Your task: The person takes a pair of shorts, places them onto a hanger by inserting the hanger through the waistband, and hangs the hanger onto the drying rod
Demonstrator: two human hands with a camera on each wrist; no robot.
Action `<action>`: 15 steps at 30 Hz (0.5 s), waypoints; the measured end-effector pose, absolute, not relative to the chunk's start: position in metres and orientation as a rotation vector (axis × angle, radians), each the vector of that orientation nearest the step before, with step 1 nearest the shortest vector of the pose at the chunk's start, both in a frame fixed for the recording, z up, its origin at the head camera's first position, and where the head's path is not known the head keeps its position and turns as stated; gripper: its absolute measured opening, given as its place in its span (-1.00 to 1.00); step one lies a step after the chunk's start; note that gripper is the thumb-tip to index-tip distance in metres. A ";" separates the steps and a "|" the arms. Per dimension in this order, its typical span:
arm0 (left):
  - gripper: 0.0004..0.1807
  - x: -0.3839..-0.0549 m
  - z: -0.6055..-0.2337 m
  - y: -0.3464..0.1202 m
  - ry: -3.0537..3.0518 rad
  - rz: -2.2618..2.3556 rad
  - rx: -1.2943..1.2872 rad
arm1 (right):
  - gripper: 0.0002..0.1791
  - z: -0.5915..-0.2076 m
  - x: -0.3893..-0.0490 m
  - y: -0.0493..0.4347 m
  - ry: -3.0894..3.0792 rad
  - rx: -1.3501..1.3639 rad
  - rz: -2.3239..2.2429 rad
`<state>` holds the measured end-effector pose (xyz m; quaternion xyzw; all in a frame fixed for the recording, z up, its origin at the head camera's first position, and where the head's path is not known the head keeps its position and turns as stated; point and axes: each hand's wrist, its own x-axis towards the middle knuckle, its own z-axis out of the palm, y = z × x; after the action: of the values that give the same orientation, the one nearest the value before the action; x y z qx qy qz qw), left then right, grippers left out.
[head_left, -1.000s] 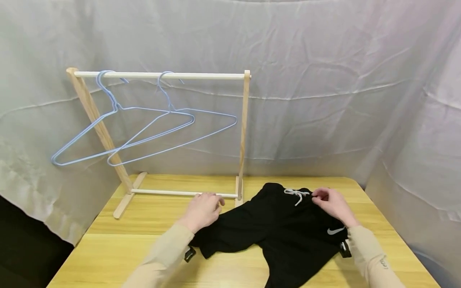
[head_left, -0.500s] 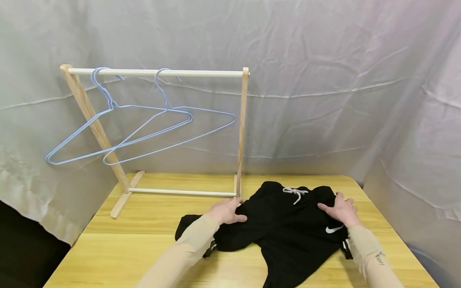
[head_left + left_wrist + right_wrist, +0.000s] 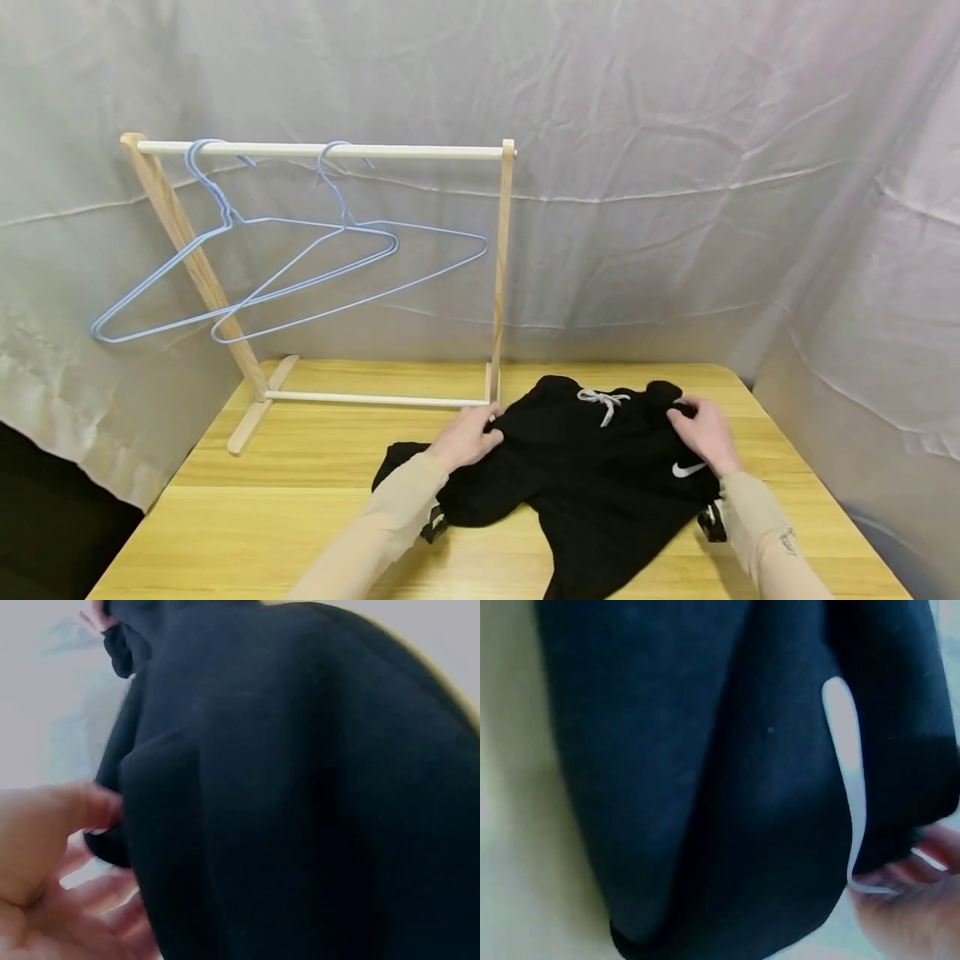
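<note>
A pair of black shorts lies spread on the table, its waistband at the far side with a tied white drawstring and a white swoosh on the right leg. My left hand holds the left side edge, thumb on top. In the left wrist view its thumb presses the cloth, with the other fingers behind the edge. On the right, my right hand grips the side just below the waistband. The right wrist view shows the white swoosh beside that hand, its fingertips partly hidden by cloth.
A wooden rack stands at the back left of the table. Several light-blue wire hangers hang from its white rail. Grey curtain encloses the back and sides. The rack's right foot stands close to my left hand.
My left hand has moved right, from the leg to the shorts' side edge. The right hand spread its fingers, then closed on the side again. The waistband shifted slightly left.
</note>
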<state>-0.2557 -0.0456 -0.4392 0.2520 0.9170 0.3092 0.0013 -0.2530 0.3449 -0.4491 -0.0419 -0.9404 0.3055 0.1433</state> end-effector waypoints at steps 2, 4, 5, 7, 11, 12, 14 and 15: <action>-0.81 -0.255 -0.429 -0.052 2.944 1.090 0.807 | -0.70 -0.440 -0.250 0.338 -2.547 -0.125 0.924; -0.81 -0.255 -0.418 -0.060 3.019 1.206 0.821 | -0.77 -0.430 -0.249 0.329 -2.378 -0.104 1.003; -0.81 -0.254 -0.412 -0.065 3.057 1.255 0.820 | -0.80 -0.421 -0.246 0.322 -2.306 -0.083 1.060; -0.81 -0.252 -0.398 -0.076 3.108 1.337 0.831 | -0.83 -0.404 -0.237 0.308 -2.196 -0.024 1.168; -0.81 -0.241 -0.374 -0.102 3.223 1.428 0.882 | -0.82 -0.390 -0.230 0.289 -2.061 0.196 1.366; -0.82 -0.238 -0.370 -0.110 3.263 1.424 0.902 | -0.82 -0.393 -0.231 0.288 -2.052 0.267 1.384; -0.83 -0.232 -0.365 -0.125 3.350 1.401 0.923 | -0.77 -0.403 -0.234 0.286 -2.053 0.419 1.412; -0.84 -0.230 -0.364 -0.133 3.391 1.365 0.913 | -0.75 -0.407 -0.233 0.283 -2.074 0.495 1.395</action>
<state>-0.2301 -0.1328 -0.3644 0.2306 0.8562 0.3445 -0.3081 -0.2328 0.2831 -0.4068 0.1860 -0.7782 0.5237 0.2924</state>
